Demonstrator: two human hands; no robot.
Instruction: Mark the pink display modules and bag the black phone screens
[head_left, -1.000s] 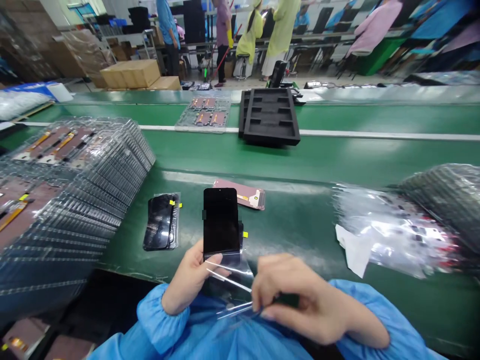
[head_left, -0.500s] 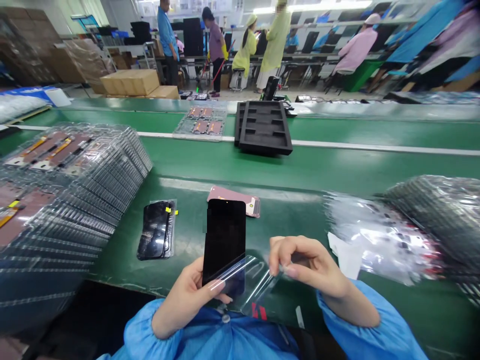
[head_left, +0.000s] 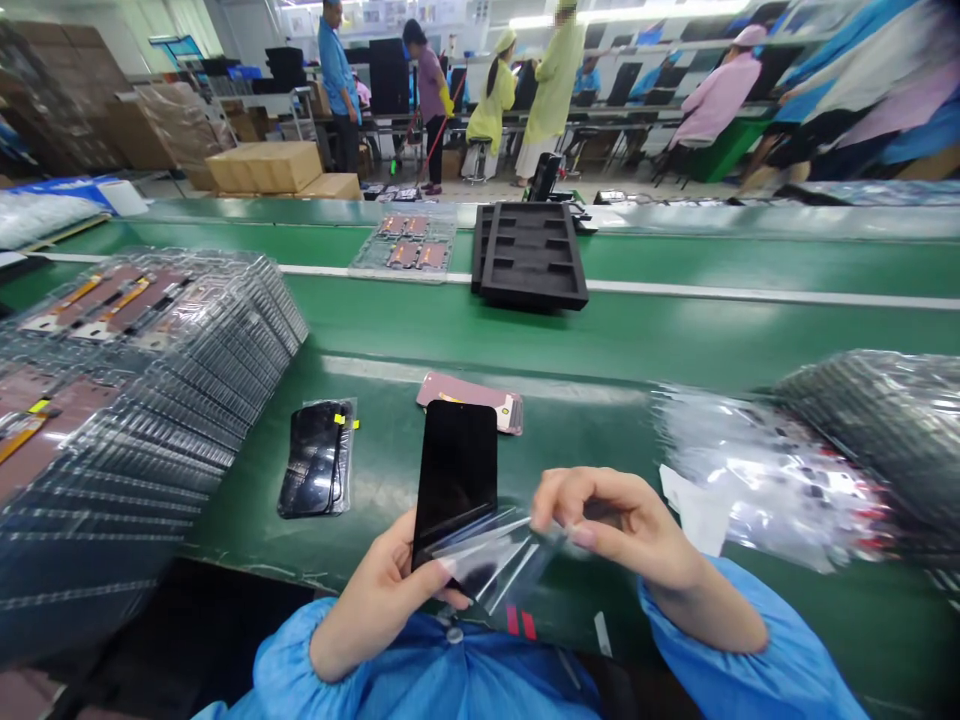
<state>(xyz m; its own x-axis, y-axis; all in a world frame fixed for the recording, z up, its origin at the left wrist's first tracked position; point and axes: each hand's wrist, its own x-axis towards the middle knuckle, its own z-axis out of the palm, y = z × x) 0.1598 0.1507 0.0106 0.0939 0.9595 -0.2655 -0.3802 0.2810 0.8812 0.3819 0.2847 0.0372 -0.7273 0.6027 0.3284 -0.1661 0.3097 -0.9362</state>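
Note:
My left hand (head_left: 405, 575) grips the lower end of a black phone screen (head_left: 456, 465), thumb in front and fingers behind. A clear plastic film (head_left: 499, 560) lies slanted across the screen's lower part and stretches to the right. My right hand (head_left: 611, 520) pinches the film's upper right end between thumb and fingers. Behind the held screen, a few pink-backed screens (head_left: 469, 388) rest on the green bench. To the left lie several black screens (head_left: 311, 455) with small yellow tabs.
A tall stack of clear trays (head_left: 217, 370) holding screens stands on the left. On the right are clear plastic pouches (head_left: 780, 490), a white paper (head_left: 694, 505) and more stacked trays (head_left: 885, 420). Black foam trays (head_left: 532, 260) sit at the back. Several people stand or sit beyond.
The film has shifted and creased between my hands, and its end by my right hand is blurred. The screen has moved slightly right in view with my left hand.

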